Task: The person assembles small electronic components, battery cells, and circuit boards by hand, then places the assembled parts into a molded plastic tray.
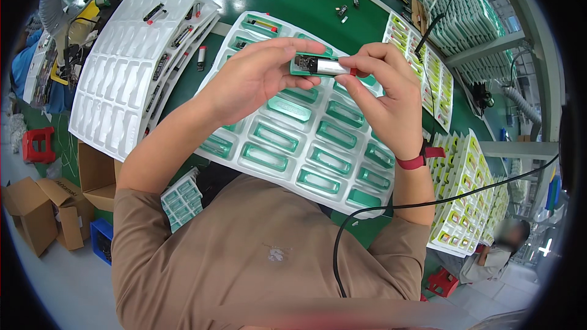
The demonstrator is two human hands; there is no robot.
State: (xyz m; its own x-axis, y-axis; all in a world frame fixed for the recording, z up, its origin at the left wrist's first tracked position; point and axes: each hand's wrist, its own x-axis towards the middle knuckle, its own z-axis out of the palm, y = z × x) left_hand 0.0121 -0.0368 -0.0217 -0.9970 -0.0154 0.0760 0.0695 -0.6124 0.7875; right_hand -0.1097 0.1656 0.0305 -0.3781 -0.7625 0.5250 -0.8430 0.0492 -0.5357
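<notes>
1. Above the white tray (307, 130) of green shells (289, 110), a green case (295, 68) sits between both hands, with a black board (306, 63) and silver cylinder (330, 66) at it.
2. Half curled, the left hand (260, 76) grips the case's left end.
3. The right hand (391, 88) (red strap (411, 163) at its wrist) pinches the cylinder's right end; whether it touches the case is hard to tell.
4. Far left, white trays (116, 88) are stacked.

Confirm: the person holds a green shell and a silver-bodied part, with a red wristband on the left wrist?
Wrong side: the head view shows the red wristband on the right wrist. The green shell and silver-bodied part are held, as stated.
</notes>
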